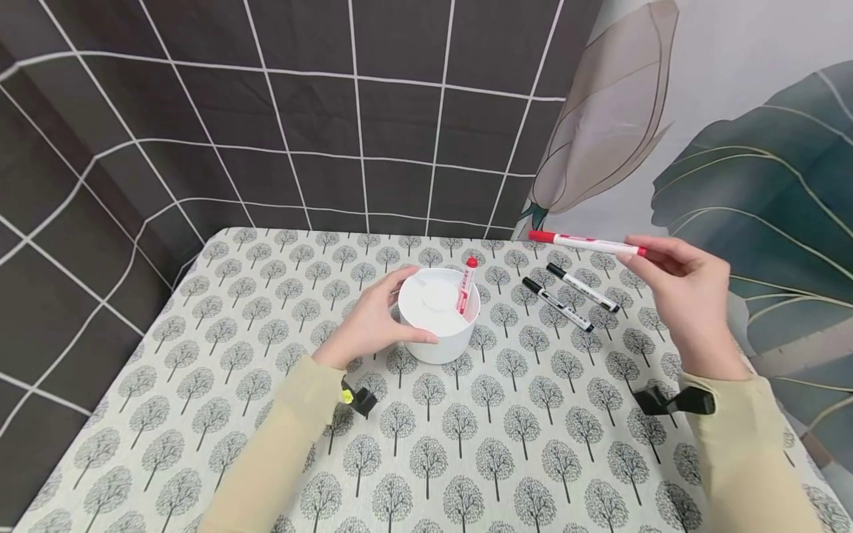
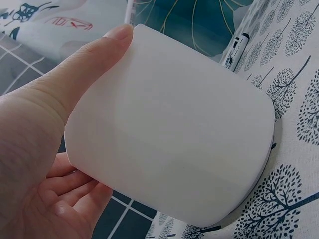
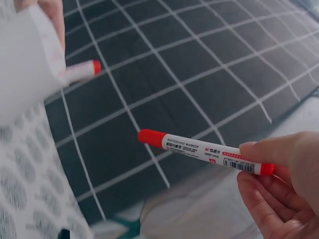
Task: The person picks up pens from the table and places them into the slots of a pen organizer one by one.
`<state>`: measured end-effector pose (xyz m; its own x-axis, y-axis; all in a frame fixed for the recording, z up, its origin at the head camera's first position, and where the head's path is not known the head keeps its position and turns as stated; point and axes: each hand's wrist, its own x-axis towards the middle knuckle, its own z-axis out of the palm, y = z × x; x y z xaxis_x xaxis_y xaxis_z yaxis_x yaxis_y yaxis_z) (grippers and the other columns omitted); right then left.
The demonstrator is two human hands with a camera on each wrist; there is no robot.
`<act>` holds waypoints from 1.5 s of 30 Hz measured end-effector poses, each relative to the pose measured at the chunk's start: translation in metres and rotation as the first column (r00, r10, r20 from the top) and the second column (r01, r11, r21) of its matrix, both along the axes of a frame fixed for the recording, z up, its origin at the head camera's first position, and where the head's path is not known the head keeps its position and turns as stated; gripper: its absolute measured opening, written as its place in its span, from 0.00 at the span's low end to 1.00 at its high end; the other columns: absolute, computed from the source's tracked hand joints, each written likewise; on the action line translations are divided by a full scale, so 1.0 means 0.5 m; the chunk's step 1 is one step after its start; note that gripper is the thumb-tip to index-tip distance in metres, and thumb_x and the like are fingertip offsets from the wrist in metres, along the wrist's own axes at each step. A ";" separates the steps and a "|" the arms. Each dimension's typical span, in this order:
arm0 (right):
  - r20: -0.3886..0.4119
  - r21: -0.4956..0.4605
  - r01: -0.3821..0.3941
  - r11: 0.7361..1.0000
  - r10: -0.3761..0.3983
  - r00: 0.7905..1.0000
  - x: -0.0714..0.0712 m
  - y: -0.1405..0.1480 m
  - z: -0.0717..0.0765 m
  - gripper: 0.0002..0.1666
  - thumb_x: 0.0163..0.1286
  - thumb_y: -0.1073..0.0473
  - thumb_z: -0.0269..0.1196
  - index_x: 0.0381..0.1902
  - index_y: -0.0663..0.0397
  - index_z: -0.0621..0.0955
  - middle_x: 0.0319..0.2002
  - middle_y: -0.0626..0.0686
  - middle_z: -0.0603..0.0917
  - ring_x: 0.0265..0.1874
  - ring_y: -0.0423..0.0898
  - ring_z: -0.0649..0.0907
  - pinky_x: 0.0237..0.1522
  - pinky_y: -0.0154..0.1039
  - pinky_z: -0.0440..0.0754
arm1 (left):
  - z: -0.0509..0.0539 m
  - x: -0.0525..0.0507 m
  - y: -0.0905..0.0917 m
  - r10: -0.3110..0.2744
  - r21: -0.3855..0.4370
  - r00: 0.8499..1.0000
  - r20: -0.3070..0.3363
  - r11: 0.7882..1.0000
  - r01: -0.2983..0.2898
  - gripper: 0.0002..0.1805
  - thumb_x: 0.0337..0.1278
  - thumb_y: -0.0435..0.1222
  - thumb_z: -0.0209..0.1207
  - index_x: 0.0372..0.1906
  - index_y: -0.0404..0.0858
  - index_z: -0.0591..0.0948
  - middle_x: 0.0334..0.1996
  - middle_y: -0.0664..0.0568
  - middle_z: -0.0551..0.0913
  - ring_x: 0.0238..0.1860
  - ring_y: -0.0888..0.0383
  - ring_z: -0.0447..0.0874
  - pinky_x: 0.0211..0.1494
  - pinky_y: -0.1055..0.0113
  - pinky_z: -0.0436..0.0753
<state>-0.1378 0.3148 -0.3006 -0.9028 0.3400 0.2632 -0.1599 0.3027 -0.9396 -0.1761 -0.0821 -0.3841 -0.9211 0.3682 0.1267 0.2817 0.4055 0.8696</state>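
My left hand [image 1: 376, 317] holds a white round container [image 1: 436, 346] on the table, fingers round its far left side and thumb along its near rim. In the left wrist view the container's plain wall [image 2: 169, 124] fills most of the picture. A red-capped whiteboard marker [image 1: 467, 285] leans inside it, cap above the rim. My right hand [image 1: 693, 292] pinches a second red whiteboard marker [image 1: 586, 243] by its end, raised above the table at the right. Its red cap points left, as the right wrist view of the marker [image 3: 204, 152] shows.
Two black-capped markers [image 1: 558, 305] [image 1: 583, 287] lie side by side on the table, right of the container. A tree-print cloth [image 1: 266, 385] covers the table. Dark cloth with a white grid [image 1: 300, 111] hangs behind, and a leaf-print curtain [image 1: 766, 185] hangs at the right.
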 end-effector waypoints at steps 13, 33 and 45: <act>-0.194 -0.205 -0.216 0.955 0.177 0.965 0.003 -0.090 0.043 0.24 0.57 0.71 0.77 0.53 0.69 0.85 0.42 0.55 0.89 0.37 0.46 0.85 0.42 0.28 0.83 | -0.001 -0.005 -0.002 -0.013 0.011 1.000 -0.022 1.000 0.013 0.65 0.25 0.51 0.86 0.76 0.41 0.65 0.72 0.51 0.69 0.70 0.52 0.69 0.73 0.53 0.69; -0.109 -0.042 -0.402 0.915 0.396 0.912 -0.015 -0.193 0.001 0.18 0.65 0.67 0.72 0.54 0.60 0.86 0.49 0.55 0.88 0.44 0.47 0.86 0.50 0.32 0.85 | 0.003 -0.001 -0.002 -0.008 -0.004 1.000 -0.011 1.000 0.008 0.64 0.26 0.52 0.86 0.76 0.43 0.66 0.72 0.52 0.69 0.70 0.53 0.69 0.72 0.57 0.70; -0.046 0.013 -0.502 0.865 0.502 0.864 -0.055 -0.247 -0.070 0.18 0.65 0.74 0.68 0.53 0.68 0.84 0.49 0.57 0.86 0.46 0.47 0.85 0.51 0.35 0.85 | 0.002 0.002 -0.002 -0.003 -0.006 1.000 -0.001 1.000 0.003 0.65 0.26 0.50 0.86 0.77 0.43 0.65 0.73 0.51 0.68 0.70 0.52 0.69 0.73 0.55 0.68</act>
